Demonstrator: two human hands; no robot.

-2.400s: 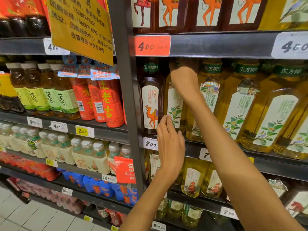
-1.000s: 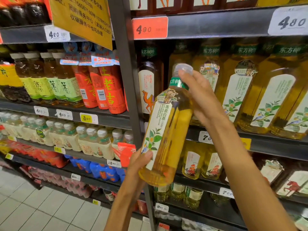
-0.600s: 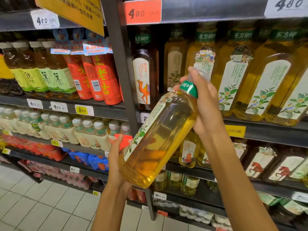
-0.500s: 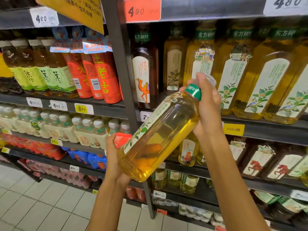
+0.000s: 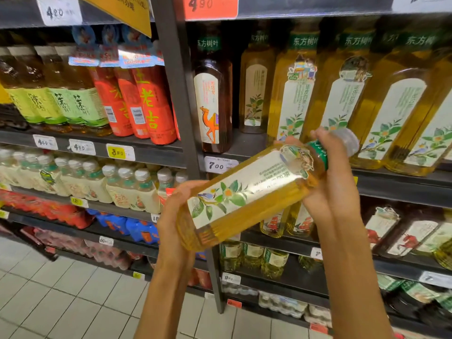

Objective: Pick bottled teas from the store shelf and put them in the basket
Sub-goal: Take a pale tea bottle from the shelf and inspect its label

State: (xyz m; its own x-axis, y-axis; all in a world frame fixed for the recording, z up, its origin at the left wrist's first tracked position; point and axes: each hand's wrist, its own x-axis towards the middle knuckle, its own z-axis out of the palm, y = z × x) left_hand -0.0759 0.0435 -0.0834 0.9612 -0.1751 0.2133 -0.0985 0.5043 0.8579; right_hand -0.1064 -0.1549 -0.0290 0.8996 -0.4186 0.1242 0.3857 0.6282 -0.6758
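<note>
A large bottle of yellow tea with a white flowered label and a clear cap lies nearly on its side in front of the shelf, cap to the right. My right hand grips its green-banded neck. My left hand cups its base from the left and below. More bottles of the same yellow tea stand upright on the shelf behind. No basket is in view.
A dark tea bottle with a camel label stands left of the gap in the row. A black shelf upright divides the bays. Red bottles and green-labelled bottles fill the left bay. Tiled floor lies below left.
The bottle came off the shelf, with my left hand taking its base. It has tipped from upright to nearly horizontal and moved lower and toward me.
</note>
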